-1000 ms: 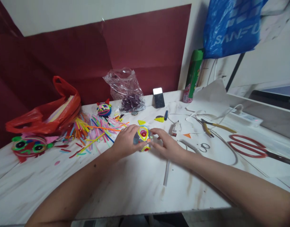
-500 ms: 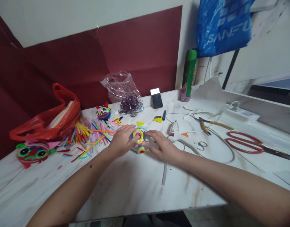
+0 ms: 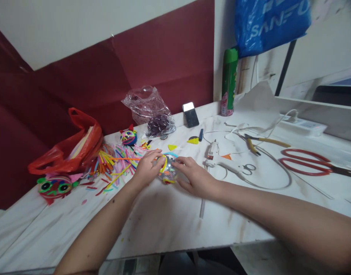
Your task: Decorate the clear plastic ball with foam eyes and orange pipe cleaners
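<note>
Between my hands is a clear round ball [image 3: 168, 173] decorated with yellow rings and small coloured bits, resting on or just above the table. My left hand [image 3: 147, 168] curls around its left side, thumb on top near a yellow ring. Against its right side are the fingers of my right hand [image 3: 194, 175]. A light blue strip [image 3: 172, 154] shows just behind the ball. Right of my right hand lies a white hot glue gun [image 3: 221, 160], and a glue stick [image 3: 202, 209] lies below that hand. Yellow cut pieces [image 3: 172, 147] lie beyond the ball.
Several coloured pipe cleaners [image 3: 118, 164] spread at left, with two decorated animal-face balls, a striped one [image 3: 56, 187] and a blue one [image 3: 128, 136]. A red plastic bag [image 3: 63, 149] stands behind. Pliers [image 3: 255, 143], red-handled scissors [image 3: 305, 162], small scissors [image 3: 249, 168] and cables lie at right.
The ball has been turned between my hands, so its upper yellow ring now faces left, beside my left thumb, and more clear surface shows. The camera view has shifted slightly.
</note>
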Tool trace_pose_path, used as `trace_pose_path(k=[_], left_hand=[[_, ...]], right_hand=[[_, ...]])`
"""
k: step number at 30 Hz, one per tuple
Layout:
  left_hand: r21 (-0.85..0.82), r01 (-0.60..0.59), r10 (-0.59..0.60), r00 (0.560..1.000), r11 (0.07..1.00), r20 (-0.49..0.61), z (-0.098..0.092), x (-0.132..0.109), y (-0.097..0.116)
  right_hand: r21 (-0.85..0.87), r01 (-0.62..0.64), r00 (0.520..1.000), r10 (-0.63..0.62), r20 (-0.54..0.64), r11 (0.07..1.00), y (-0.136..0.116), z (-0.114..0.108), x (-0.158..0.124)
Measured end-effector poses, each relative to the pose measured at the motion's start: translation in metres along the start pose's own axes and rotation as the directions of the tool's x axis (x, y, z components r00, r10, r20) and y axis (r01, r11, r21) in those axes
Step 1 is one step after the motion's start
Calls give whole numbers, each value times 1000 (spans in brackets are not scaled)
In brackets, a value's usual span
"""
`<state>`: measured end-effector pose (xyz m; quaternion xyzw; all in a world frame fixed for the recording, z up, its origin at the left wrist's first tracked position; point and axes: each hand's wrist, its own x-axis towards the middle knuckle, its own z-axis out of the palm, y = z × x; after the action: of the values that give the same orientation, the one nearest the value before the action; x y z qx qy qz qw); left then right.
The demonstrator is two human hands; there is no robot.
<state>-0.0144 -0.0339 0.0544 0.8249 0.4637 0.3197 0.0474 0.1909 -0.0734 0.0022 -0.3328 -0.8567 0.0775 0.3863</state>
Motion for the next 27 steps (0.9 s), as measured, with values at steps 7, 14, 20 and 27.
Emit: trace_pose_path(k=[7, 14, 20, 27], left_hand=[[-47, 58, -60, 997, 997, -41, 7, -3, 0], [-96, 96, -99, 995, 991, -28, 8, -7, 1], [-104, 146, -149, 989, 984, -22, 13, -3, 1], [-104, 107, -110, 994, 989, -18, 15, -6, -1]], right_hand=[[-12, 10, 1000, -10, 1, 1000, 0, 1, -1], [-11, 15, 1000, -15, -2, 1000, 0, 2, -3], [26, 29, 999, -29, -30, 999, 8, 3, -2], [27, 17, 1000, -16, -25, 999, 14, -1, -1]])
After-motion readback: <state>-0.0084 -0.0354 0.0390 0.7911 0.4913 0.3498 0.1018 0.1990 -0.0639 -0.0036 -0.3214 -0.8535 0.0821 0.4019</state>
